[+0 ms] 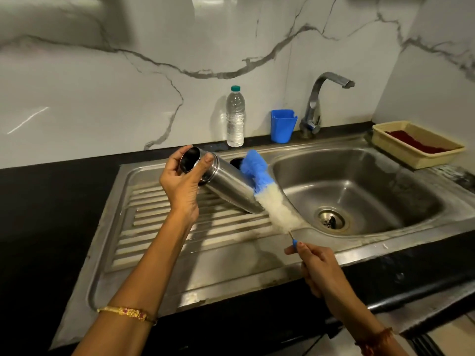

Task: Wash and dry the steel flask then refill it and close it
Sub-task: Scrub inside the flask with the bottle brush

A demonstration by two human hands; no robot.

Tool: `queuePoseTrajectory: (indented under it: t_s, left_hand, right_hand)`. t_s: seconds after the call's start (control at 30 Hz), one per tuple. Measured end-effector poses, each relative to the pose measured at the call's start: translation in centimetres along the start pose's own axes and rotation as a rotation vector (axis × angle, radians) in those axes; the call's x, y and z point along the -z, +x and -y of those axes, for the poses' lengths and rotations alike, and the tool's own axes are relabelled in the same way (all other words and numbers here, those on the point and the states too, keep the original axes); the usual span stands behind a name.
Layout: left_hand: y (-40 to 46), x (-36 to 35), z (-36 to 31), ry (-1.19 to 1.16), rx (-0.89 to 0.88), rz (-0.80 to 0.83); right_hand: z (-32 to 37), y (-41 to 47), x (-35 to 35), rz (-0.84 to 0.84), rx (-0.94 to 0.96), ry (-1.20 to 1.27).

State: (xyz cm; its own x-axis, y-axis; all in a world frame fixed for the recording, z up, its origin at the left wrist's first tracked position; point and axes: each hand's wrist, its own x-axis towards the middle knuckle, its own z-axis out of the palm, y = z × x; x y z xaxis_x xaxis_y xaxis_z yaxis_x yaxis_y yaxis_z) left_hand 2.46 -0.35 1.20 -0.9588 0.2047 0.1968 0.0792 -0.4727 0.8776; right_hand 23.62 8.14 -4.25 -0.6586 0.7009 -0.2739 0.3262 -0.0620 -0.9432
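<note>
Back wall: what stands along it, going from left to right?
Water bottle → blue cup → tap → yellow tray.

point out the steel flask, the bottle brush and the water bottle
steel flask (226, 187), head view, middle of its body
bottle brush (276, 209), head view, white bristles
water bottle (235, 119), head view, clear body

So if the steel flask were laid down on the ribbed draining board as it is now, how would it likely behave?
The steel flask is a smooth cylinder, so on its side it would probably roll, though the draining board ribs might check it. Its polished wall looks slippery, likely more so if wet. The left hand holds it tilted by the open end alone, which suggests it is fairly light and probably empty.
</note>
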Motion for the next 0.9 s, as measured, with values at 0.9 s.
queuePoseTrajectory:
  t_s: [0.9]
  left_hand:
    - [-0.2, -1.7, -0.5, -0.127, 0.131, -0.232]
  right_hand:
    - [1.7, -0.3, -0.7, 0.150, 0.141, -0.025]
